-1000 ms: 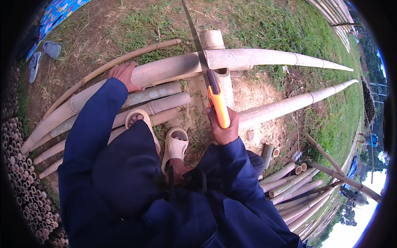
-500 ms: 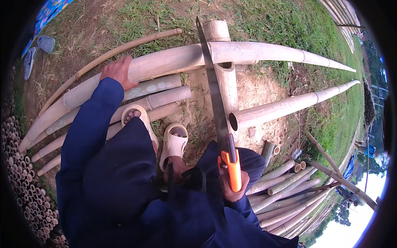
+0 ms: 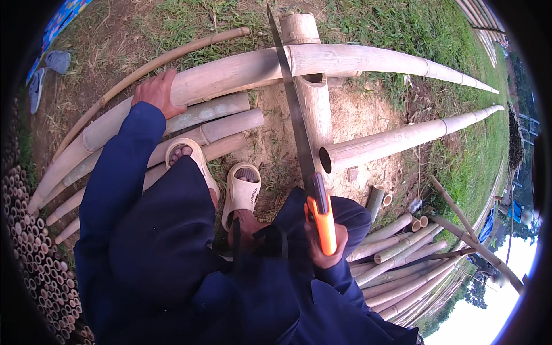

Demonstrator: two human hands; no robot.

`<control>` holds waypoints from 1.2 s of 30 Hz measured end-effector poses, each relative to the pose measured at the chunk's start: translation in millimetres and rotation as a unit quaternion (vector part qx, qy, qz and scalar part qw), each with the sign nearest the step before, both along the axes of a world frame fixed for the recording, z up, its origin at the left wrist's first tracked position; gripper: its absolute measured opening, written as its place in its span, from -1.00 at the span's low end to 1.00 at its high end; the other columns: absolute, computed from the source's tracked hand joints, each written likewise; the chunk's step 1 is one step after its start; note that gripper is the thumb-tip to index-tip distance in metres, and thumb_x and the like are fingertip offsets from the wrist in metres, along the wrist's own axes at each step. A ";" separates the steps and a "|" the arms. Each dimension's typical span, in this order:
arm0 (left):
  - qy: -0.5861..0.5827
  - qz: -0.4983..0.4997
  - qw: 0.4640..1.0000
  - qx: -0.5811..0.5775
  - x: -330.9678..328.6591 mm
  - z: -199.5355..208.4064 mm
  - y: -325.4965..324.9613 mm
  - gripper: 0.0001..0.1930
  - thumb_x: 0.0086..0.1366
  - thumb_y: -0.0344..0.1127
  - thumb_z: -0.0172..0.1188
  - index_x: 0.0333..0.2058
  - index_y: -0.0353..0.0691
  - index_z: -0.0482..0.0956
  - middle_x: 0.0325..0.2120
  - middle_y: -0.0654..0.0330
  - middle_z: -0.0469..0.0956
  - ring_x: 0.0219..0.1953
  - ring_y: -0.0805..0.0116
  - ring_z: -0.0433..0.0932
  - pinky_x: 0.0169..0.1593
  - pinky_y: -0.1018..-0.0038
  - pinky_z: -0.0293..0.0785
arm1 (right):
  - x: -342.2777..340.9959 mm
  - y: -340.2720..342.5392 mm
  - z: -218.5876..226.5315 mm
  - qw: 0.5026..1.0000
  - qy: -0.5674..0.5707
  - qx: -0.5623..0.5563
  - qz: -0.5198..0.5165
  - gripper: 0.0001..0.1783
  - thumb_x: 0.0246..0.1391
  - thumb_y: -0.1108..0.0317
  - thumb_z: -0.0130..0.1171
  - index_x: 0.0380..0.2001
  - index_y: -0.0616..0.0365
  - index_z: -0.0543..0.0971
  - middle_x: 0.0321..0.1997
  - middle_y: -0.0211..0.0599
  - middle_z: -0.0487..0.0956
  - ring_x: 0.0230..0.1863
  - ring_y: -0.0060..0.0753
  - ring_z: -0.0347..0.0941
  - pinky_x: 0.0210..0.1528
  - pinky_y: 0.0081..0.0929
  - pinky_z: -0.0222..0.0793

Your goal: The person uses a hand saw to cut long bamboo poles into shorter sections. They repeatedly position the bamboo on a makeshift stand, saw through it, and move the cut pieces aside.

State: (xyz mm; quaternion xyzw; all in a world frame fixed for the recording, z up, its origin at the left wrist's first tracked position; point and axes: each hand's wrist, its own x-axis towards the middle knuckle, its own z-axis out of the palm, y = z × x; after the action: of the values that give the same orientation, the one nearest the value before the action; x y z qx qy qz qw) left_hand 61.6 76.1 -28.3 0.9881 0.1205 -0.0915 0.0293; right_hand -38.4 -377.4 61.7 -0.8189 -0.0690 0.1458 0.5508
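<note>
My right hand is wrapped round the orange handle of a handsaw. The saw's long blade points away from me and crosses a thick bamboo pole, just left of one of its joints. My left hand presses on top of that pole, left of the blade, with its fingers curled over the far side. The pole lies crosswise on another bamboo piece, whose hollow upper side shows beside the blade. How deep the blade sits in the pole cannot be made out.
Right of the blade lies a second long pole, its hollow end towards me. Several cut bamboo lengths lie beyond my sandalled feet. Bamboo piles stand at lower left and lower right. Grey shoes are at upper left.
The whole view has shifted slightly, so the scene sits higher. The saw has slid a little away from me across the pole. Both hands keep their holds.
</note>
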 end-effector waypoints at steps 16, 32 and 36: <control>-0.009 -0.007 1.000 0.004 4.8 2.1 -2.3 -0.17 -0.15 0.02 0.60 0.10 -0.06 0.41 0.01 0.05 0.60 0.07 -0.09 0.60 0.13 0.02 0.51 | 66.0 37.2 -16.4 1.000 0.005 -0.003 0.007 -0.87 0.19 0.45 0.31 -0.37 0.33 0.62 -0.64 -0.36 0.50 -0.59 -0.61 0.40 -0.50 -0.46 0.33; -0.006 -0.021 1.000 0.002 13.7 4.8 2.7 -0.12 -0.17 -0.02 0.59 0.16 -0.06 0.41 0.04 0.02 0.60 0.06 -0.12 0.60 0.12 0.03 0.53 | 116.2 76.5 -22.6 0.998 -0.008 0.060 -0.004 -0.82 0.25 0.42 0.31 -0.39 0.31 0.59 -0.62 -0.47 0.47 -0.56 -0.67 0.28 -0.50 -0.49 0.24; -0.007 -0.026 1.000 0.006 3.5 2.3 2.9 -0.13 -0.15 0.01 0.59 0.14 -0.07 0.39 0.05 0.02 0.59 0.05 -0.12 0.60 0.13 0.03 0.52 | 108.6 78.0 -30.9 0.999 -0.013 0.045 -0.002 -0.80 0.24 0.41 0.32 -0.42 0.32 0.59 -0.62 -0.42 0.48 -0.56 -0.66 0.30 -0.50 -0.49 0.26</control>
State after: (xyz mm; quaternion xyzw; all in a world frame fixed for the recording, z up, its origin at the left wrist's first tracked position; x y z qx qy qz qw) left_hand 65.1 78.9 -26.0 0.9917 0.0947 -0.0844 0.0218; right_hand 70.2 -299.4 30.8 -0.7950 -0.0806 0.1307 0.5868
